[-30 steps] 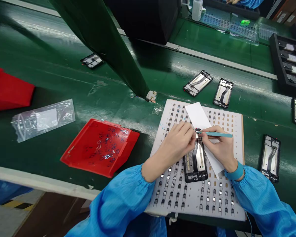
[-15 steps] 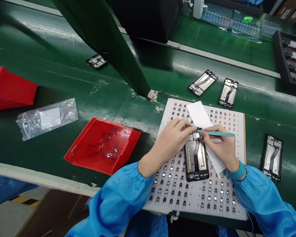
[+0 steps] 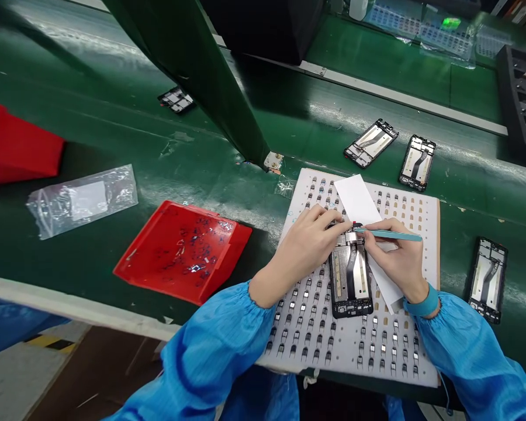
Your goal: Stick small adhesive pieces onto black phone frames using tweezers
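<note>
A black phone frame (image 3: pixel 350 280) lies on a white perforated tray (image 3: pixel 403 356) filled with rows of small metal parts. My left hand (image 3: pixel 309 245) rests on the tray, its fingertips pinched against the frame's top end. My right hand (image 3: pixel 397 260) grips teal tweezers (image 3: pixel 390 235) whose tip touches the same top corner of the frame. A white paper strip (image 3: pixel 357 199) lies slanted under my right hand. Blue sleeves cover both arms.
A red tray (image 3: pixel 184 251) with tiny scraps sits left of the white tray, a clear plastic bag (image 3: pixel 81 200) and a red bin (image 3: pixel 15 146) farther left. Several phone frames (image 3: pixel 370 142) lie on the green belt. A dark green post (image 3: pixel 201 76) slants overhead.
Both hands stay at the top of the phone frame with only slight finger shifts. The camera has tilted a little, sliding the scene slightly.
</note>
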Demonstrator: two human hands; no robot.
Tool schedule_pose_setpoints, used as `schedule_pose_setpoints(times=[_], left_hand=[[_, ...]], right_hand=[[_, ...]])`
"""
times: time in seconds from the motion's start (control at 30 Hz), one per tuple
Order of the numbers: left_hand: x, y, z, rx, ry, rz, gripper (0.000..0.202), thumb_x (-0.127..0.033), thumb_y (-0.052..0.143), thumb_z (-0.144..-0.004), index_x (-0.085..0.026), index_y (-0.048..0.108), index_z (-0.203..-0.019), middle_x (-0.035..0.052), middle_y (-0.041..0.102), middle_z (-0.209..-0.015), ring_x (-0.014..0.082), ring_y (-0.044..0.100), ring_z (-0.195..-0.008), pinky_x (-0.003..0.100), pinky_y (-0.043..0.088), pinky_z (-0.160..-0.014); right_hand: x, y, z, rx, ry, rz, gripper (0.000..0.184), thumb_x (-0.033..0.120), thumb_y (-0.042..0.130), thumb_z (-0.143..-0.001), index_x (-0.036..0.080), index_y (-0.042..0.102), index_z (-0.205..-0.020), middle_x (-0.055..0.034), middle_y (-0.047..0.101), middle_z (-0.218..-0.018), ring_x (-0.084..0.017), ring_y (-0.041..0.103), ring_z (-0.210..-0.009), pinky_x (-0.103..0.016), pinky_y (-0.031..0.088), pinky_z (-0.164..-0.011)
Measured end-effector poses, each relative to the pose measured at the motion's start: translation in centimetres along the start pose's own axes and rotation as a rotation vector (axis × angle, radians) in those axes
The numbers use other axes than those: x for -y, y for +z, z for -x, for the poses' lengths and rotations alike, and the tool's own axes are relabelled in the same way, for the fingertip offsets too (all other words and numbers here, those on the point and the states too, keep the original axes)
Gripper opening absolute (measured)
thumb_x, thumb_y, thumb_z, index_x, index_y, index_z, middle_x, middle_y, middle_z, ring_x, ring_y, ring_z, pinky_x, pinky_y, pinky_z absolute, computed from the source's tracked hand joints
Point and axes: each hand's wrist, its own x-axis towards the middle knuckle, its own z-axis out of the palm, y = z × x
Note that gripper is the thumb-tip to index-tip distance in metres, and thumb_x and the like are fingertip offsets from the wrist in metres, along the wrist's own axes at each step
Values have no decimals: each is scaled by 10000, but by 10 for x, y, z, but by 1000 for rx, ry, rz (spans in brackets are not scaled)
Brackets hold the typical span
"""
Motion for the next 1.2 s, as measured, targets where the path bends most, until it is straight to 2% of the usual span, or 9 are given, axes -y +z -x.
schedule_pose_setpoints(times=[0.3, 0.5, 1.2], left_hand=[[1, 0, -1, 3, -9, 21, 296, -90, 503, -1077, -178, 692, -1287, 95, 728, -1206, 253, 595, -1043, 401, 557, -886], [3, 2, 1, -1, -39, 96, 332, -87, 511, -1065, -216, 687, -1315, 80, 721, -1215, 250, 594, -1056, 406, 556, -884], [5, 4, 2, -20, -37, 113, 317, -73, 486, -1075, -207, 670, -1295, 67, 707, -1221, 251, 567, -1044, 404, 529, -886]], right_hand=[[2, -1, -1, 2, -73, 70, 77, 191, 724, -974, 264, 747, -979, -19, 831, -887, -224, 818, -787, -386, 693, -684], [4, -2, -2, 12, -89, 63, 77, 197, 720, -980, 266, 748, -1000, -25, 836, -884, -244, 833, -821, -408, 705, -695], [4, 0, -1, 13, -131, 88, 106, 162, 713, -976, 258, 743, -1010, -23, 837, -884, -223, 824, -761, -362, 675, -635]])
